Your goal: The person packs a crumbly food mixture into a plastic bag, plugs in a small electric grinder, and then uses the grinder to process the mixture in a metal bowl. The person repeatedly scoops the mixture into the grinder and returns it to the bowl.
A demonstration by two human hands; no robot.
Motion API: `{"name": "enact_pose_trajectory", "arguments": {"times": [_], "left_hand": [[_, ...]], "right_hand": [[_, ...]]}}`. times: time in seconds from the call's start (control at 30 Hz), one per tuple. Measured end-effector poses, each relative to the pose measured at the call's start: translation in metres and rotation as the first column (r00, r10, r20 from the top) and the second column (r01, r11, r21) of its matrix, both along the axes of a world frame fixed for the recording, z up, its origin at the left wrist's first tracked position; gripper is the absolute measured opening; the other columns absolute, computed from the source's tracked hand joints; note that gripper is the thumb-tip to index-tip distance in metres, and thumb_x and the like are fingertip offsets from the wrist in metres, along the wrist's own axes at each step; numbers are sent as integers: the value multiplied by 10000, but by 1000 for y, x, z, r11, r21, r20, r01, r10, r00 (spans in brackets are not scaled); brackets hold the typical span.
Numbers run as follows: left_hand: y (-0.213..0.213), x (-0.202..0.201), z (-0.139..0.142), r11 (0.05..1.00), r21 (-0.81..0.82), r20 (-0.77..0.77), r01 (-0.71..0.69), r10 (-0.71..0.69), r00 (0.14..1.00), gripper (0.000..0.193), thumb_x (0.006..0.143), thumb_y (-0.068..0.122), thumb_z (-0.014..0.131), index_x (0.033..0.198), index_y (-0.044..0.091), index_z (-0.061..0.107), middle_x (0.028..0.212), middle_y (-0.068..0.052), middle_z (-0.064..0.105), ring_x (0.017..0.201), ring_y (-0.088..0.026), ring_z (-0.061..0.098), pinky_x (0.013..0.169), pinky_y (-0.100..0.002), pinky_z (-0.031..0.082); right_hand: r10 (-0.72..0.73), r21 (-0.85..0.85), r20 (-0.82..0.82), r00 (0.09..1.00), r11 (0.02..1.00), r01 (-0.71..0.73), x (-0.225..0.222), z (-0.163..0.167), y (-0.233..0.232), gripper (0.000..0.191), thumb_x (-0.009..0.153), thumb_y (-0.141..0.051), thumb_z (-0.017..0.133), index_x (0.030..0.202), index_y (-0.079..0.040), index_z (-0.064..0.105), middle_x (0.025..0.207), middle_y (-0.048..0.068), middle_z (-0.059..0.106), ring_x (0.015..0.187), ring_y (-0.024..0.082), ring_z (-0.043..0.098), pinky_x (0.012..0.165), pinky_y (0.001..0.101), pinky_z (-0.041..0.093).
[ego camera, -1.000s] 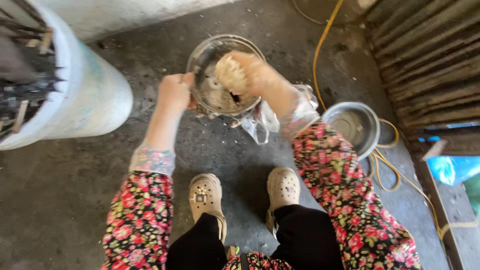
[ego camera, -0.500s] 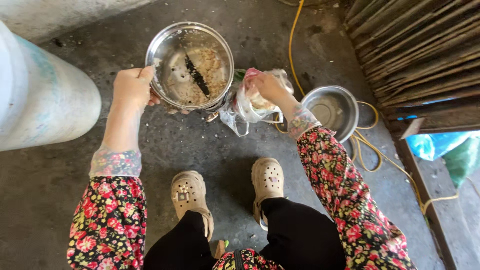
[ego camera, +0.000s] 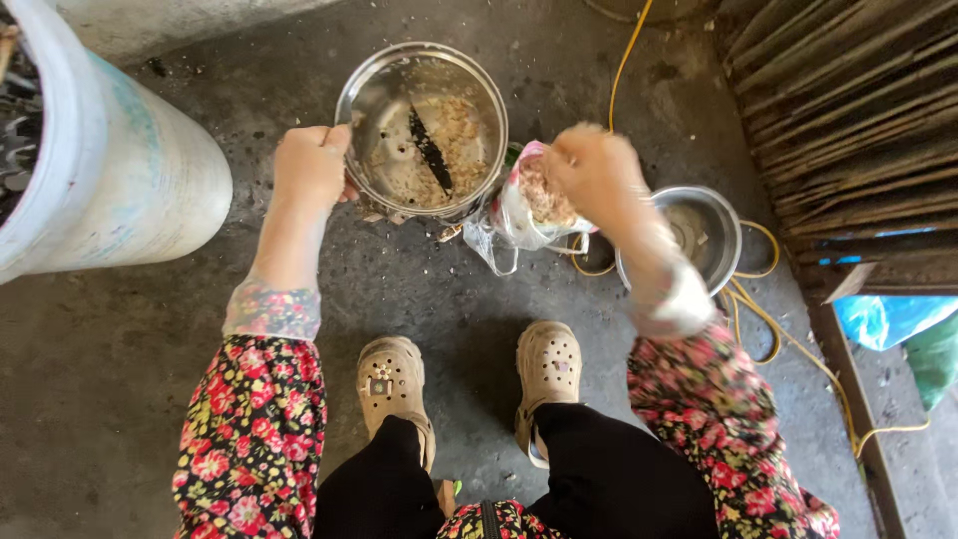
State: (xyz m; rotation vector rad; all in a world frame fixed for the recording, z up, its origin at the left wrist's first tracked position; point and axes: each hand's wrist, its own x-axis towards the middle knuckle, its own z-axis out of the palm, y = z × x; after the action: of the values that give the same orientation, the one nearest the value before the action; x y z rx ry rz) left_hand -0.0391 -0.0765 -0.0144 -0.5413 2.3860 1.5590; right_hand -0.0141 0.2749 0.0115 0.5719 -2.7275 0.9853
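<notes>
Your left hand (ego camera: 311, 165) is clamped on the rim of the round steel grinder bowl (ego camera: 423, 130) on the concrete floor (ego camera: 120, 349). Your right hand (ego camera: 597, 170) is closed on a clear plastic bag of ground meal (ego camera: 524, 205) just beside it. That bag sags open; tilting it could spill meal onto the floor.

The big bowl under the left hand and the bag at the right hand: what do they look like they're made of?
The big bowl looks like polished metal, probably stainless steel: its wall mirrors light and its thin rim shines. The left hand grips that rim. The bag looks like thin clear plastic film: it crumples, glints, and shows pale pinkish crumbs through it. The right hand is blurred; its grip is unclear.
</notes>
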Motion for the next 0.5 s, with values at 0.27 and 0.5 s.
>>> {"name": "enact_pose_trajectory", "arguments": {"times": [0.27, 0.5], "left_hand": [[-4, -8, -34, 995, 88, -43, -43, 47, 998, 380, 1013, 294, 593, 909, -42, 733, 667, -104, 699, 471, -181, 653, 459, -334, 539], [-1, -6, -45, 992, 107, -66, -70, 77, 995, 405, 1020, 316, 577, 849, -30, 698, 629, -93, 667, 465, -181, 646, 465, -329, 542]], "right_hand": [[327, -905, 97, 940, 421, -52, -16, 48, -113, 295, 1023, -330, 582, 951, -60, 676, 891, 72, 641, 682, 163, 568, 627, 318, 445], [-77, 346, 189, 979, 938, 7, -85, -61, -172, 311, 735, -133, 765, 1036, -74, 714, 1020, 162, 712, 1016, 370, 685, 871, 483, 536]]}}
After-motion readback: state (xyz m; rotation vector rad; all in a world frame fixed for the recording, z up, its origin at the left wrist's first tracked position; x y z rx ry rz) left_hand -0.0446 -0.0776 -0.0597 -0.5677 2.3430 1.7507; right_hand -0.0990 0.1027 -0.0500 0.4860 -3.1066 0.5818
